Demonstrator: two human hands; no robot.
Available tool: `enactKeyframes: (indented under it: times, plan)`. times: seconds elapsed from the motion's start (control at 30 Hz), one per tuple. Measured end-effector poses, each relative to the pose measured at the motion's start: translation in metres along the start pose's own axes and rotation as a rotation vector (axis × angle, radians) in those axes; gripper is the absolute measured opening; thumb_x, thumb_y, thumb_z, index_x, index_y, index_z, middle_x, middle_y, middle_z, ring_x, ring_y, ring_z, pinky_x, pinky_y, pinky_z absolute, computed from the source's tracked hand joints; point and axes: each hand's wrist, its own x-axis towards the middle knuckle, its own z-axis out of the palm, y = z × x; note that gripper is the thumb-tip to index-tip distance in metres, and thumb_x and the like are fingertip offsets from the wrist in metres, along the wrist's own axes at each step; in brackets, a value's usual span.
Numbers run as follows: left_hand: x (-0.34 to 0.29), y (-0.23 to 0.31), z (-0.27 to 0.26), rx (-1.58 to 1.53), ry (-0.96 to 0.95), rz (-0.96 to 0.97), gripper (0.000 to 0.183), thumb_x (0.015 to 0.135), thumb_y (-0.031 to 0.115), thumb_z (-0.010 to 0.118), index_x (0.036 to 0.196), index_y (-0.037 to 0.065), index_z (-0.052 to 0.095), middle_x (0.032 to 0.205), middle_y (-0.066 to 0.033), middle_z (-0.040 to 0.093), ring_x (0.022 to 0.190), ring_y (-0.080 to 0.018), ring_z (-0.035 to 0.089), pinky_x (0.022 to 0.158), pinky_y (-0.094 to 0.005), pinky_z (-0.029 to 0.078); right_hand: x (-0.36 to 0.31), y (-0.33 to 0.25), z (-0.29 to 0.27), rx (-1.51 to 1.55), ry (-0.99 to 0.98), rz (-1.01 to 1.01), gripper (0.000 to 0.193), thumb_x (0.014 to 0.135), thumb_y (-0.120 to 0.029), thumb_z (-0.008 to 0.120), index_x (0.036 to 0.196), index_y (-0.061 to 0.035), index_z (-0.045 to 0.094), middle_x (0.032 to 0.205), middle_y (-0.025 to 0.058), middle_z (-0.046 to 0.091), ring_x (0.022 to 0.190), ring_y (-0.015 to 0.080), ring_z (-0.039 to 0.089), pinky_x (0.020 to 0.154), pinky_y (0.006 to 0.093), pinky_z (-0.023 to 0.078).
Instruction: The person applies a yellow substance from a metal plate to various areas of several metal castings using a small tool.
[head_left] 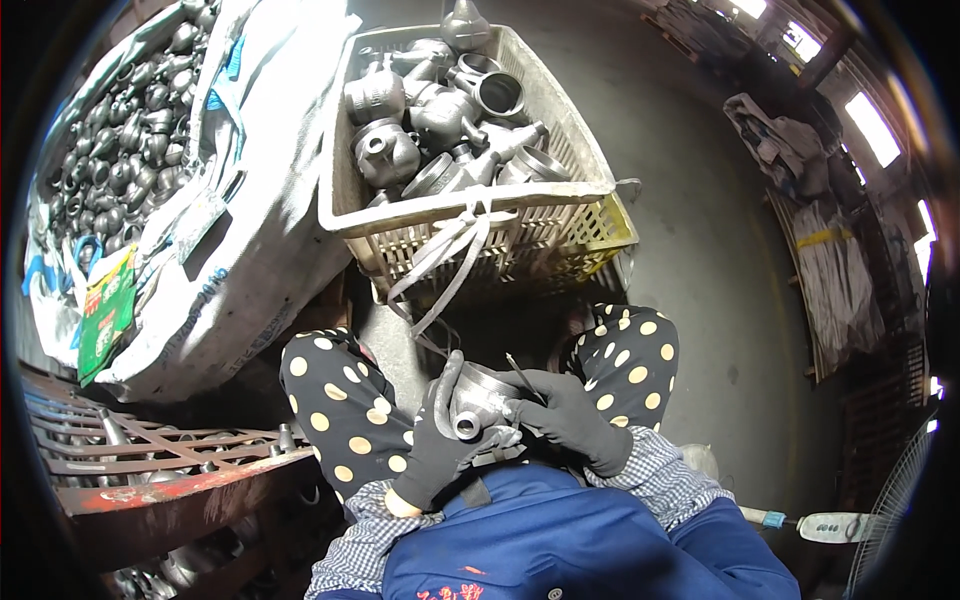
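Grasping a grey casting (483, 398), the left hand (437, 455), dark-gloved, holds it above the worker's lap, just in front of the blue apron (560, 540). The right hand (578, 412), also gloved, is closed on a thin tool (523, 375) that points up; its fingers meet the casting's right side. From the head, I note the floor (700, 260) as smooth, grey and dull, running up the right of the work spot. Ahead of the knees is a pale crate (398, 214), slatted, filled with larger castings (440, 115) and tied at the front with a strap (455, 245); yellow plastic shows below its right corner. At left is a white sack (275, 200), open, full of small parts (125, 150), with a rust-red rack (190, 495) nearer the worker. At right: grey sheeting (838, 275) along the wall, bright windows (873, 130), and a fan (897, 505) at lower right.
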Motion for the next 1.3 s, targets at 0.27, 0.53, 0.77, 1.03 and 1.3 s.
enactKeyframes:
  times: [0.27,0.53,0.77,1.03,1.3]
  plan:
    - [-0.001,0.002,0.003,0.272,0.064,0.133,0.106,0.069,0.033,0.081,0.147,0.0,0.018,0.135,-0.0191,0.043,0.112,-0.0369,0.048,0.092,-0.0449,0.046,0.006,-0.005,0.019,-0.237,0.168,-0.034,0.036,0.082,-0.017,0.066,0.111,0.0028,0.063,0.091,0.0153,0.068,0.082,0.0171,0.065,0.072,0.0289,0.05]
    - [-0.003,-0.01,0.005,0.197,0.143,0.161,0.111,0.062,0.052,0.082,0.144,0.0,0.027,0.139,-0.0173,0.042,0.111,-0.0355,0.049,0.092,-0.0447,0.045,0.003,0.004,0.01,0.235,0.041,0.039,0.045,0.085,-0.004,0.063,0.128,0.0031,0.053,0.116,0.0104,0.064,0.097,0.0123,0.062,0.083,0.0253,0.05]
    - [-0.003,-0.004,0.011,0.264,0.158,0.118,0.121,0.057,0.055,0.084,0.146,-0.001,0.024,0.12,-0.0191,0.05,0.108,-0.0353,0.05,0.091,-0.0437,0.045,0.008,0.006,0.018,0.106,0.077,0.143,0.044,0.087,-0.008,0.066,0.127,0.004,0.054,0.111,0.01,0.066,0.096,0.0119,0.062,0.081,0.0229,0.05]
    - [-0.008,-0.011,0.004,0.095,0.144,-0.001,0.105,0.056,0.034,0.09,0.138,-0.001,0.035,0.132,-0.0192,0.05,0.117,-0.0313,0.055,0.097,-0.0386,0.048,0.006,0.008,0.014,0.564,0.082,0.237,0.041,0.087,-0.002,0.061,0.127,0.0045,0.054,0.118,0.0109,0.062,0.102,0.0154,0.06,0.089,0.0267,0.049]
    - [-0.006,-0.005,0.007,-0.531,0.069,-0.263,0.089,0.071,0.007,0.08,0.144,0.0,0.029,0.132,-0.0155,0.05,0.116,-0.025,0.055,0.093,-0.0329,0.051,-0.009,0.006,0.008,0.169,0.163,-0.104,0.044,0.085,0.005,0.052,0.129,0.0046,0.052,0.125,0.0129,0.06,0.108,0.016,0.059,0.092,0.0272,0.047]
